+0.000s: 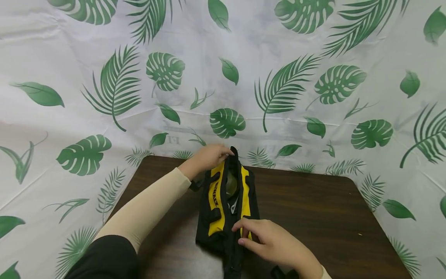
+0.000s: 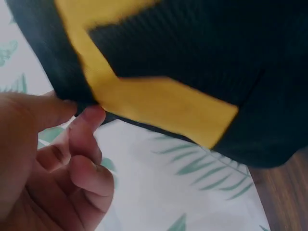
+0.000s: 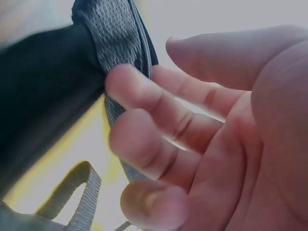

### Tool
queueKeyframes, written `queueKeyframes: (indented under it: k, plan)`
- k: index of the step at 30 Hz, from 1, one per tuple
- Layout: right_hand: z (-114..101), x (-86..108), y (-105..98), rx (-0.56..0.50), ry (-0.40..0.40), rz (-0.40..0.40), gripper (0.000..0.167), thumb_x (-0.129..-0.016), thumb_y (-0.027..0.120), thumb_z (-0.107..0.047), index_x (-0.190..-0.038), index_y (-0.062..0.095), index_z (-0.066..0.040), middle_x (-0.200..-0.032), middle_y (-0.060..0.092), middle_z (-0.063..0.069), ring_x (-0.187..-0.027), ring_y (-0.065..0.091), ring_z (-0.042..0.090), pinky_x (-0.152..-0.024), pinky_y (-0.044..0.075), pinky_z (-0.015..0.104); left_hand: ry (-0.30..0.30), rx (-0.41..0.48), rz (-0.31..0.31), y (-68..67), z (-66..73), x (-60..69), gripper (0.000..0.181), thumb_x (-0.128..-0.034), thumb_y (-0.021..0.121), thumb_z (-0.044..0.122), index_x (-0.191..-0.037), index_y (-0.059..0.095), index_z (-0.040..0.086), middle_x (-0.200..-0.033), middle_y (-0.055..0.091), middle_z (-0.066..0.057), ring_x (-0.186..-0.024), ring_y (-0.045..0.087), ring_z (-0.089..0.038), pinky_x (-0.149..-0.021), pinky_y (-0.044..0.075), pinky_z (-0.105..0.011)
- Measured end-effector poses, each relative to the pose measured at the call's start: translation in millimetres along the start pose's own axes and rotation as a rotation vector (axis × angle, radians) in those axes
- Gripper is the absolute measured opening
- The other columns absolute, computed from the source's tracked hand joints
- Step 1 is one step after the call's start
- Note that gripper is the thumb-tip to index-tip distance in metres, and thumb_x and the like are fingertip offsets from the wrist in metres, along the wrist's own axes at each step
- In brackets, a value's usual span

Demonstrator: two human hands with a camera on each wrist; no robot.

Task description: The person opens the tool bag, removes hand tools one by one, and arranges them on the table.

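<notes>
Black and yellow fabric makes up the bag, which stands on the dark worktop, its long mouth gaping upward and running away from the person. From where I stand, the left hand is at the far end, thumb and forefinger pinching the black edge there, while its other fingers curl loosely below. The right hand is at the near end, fingers gently bent and slightly apart; in the right wrist view their tips lie against the dark webbing, with the thumb held away, so I see no firm grip.

I'd judge the walls soft and bendy, with some stiffness along the bound rim, and the weave easy to grip rather than slippery. It looks light, though a rounded olive thing sits inside and its weight I can't tell. Nothing about the cloth seems fragile. Good holds would be both ends of the rim; the side loop looks floppier.
</notes>
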State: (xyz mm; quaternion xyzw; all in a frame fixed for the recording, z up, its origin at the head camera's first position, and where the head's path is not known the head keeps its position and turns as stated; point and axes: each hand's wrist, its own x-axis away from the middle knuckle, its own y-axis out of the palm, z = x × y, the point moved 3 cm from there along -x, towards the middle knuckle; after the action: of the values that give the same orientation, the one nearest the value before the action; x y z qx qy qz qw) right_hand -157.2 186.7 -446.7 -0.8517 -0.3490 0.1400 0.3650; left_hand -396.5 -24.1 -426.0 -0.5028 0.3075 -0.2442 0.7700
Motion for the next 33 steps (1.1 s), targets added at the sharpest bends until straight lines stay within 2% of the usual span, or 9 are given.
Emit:
queueKeyframes:
  k: [2, 5, 9, 12, 14, 19, 25, 30, 33]
  plan:
    - [2, -2.9, -3, 0.002, 0.011, 0.018, 0.022, -0.112, 0.062, -0.041, -0.134, 0.065, -0.037, -0.095, 0.068, -0.019, -0.069, 0.056, 0.001, -0.064, 0.052, 0.021, 0.023, -0.003, 0.005, -1.2, 7.7, 10.5, 0.029, -0.1149, 0.057, 0.018, -0.135, 0.078, 0.019, -0.113, 0.072, -0.002, -0.090, 0.065, -0.019, -0.079, 0.056, -0.034]
    - [7, -5.9, -9, -0.008, 0.025, 0.042, 0.021, -0.112, 0.064, -0.037, -0.133, 0.066, -0.035, -0.094, 0.071, -0.014, -0.071, 0.060, 0.002, -0.066, 0.055, 0.023, 0.041, 0.031, -0.006, -1.6, 20.7, 28.2, 0.028, -0.1140, 0.059, 0.019, -0.134, 0.078, 0.018, -0.116, 0.073, -0.001, -0.085, 0.063, -0.014, -0.076, 0.053, -0.031]
    - [14, -8.4, -16, -0.014, 0.043, 0.069, 0.022, -0.112, 0.063, -0.038, -0.133, 0.067, -0.031, -0.097, 0.074, -0.007, -0.077, 0.065, 0.002, -0.070, 0.058, 0.025, 0.023, 0.083, -0.043, -2.2, 37.9, 54.4, 0.029, -0.1145, 0.059, 0.023, -0.137, 0.076, 0.020, -0.123, 0.074, 0.002, -0.085, 0.063, -0.010, -0.076, 0.054, -0.030]
    - [18, -10.0, -22, 0.003, 0.050, 0.105, 0.026, -0.112, 0.063, -0.039, -0.135, 0.069, -0.027, -0.100, 0.075, -0.006, -0.080, 0.066, 0.003, -0.070, 0.058, 0.026, 0.008, 0.113, -0.058, -2.3, 49.5, 75.6, 0.029, -0.1146, 0.060, 0.029, -0.138, 0.076, 0.021, -0.120, 0.074, 0.005, -0.083, 0.061, -0.009, -0.074, 0.053, -0.030]
    - [19, -11.5, -25, 0.026, 0.048, 0.130, 0.028, -0.113, 0.063, -0.039, -0.137, 0.069, -0.028, -0.099, 0.075, -0.006, -0.078, 0.065, 0.003, -0.068, 0.058, 0.026, 0.005, 0.130, -0.066, -1.4, 56.4, 89.8, 0.030, -0.1144, 0.060, 0.034, -0.138, 0.076, 0.023, -0.116, 0.073, 0.008, -0.081, 0.060, -0.007, -0.073, 0.053, -0.029]
    - [23, -17.7, -34, 0.110, 0.079, 0.157, 0.031, -0.112, 0.062, -0.041, -0.143, 0.065, -0.040, -0.094, 0.067, -0.013, -0.072, 0.059, 0.003, -0.067, 0.055, 0.026, -0.004, 0.174, -0.081, -0.4, 70.4, 119.4, 0.028, -0.1132, 0.061, 0.040, -0.134, 0.076, 0.029, -0.106, 0.069, 0.015, -0.078, 0.059, -0.004, -0.073, 0.053, -0.027]
    - [21, -24.0, -52, 0.153, 0.136, 0.203, 0.026, -0.112, 0.063, -0.040, -0.136, 0.071, -0.032, -0.098, 0.071, -0.008, -0.077, 0.061, 0.004, -0.070, 0.053, 0.028, -0.084, 0.194, -0.038, -4.9, 71.5, 137.1, 0.019, -0.1128, 0.061, 0.043, -0.123, 0.075, 0.035, -0.106, 0.068, 0.020, -0.081, 0.059, -0.001, -0.077, 0.053, -0.028]
    - [23, -19.9, -62, 0.164, 0.193, 0.256, 0.017, -0.111, 0.065, -0.039, -0.121, 0.075, -0.030, -0.109, 0.074, -0.010, -0.087, 0.064, 0.005, -0.076, 0.055, 0.028, -0.153, 0.236, -0.019, -11.8, 66.2, 145.5, 0.015, -0.1113, 0.063, 0.045, -0.108, 0.074, 0.034, -0.089, 0.067, 0.016, -0.072, 0.057, -0.003, -0.067, 0.051, -0.027]
    - [27, -14.7, -67, 0.175, 0.219, 0.273, 0.010, -0.111, 0.065, -0.038, -0.112, 0.073, -0.031, -0.101, 0.070, -0.010, -0.080, 0.060, 0.006, -0.071, 0.052, 0.028, -0.185, 0.276, -0.014, -14.2, 61.7, 148.8, 0.019, -0.1107, 0.064, 0.047, -0.098, 0.069, 0.034, -0.077, 0.061, 0.013, -0.064, 0.052, -0.004, -0.060, 0.046, -0.026]
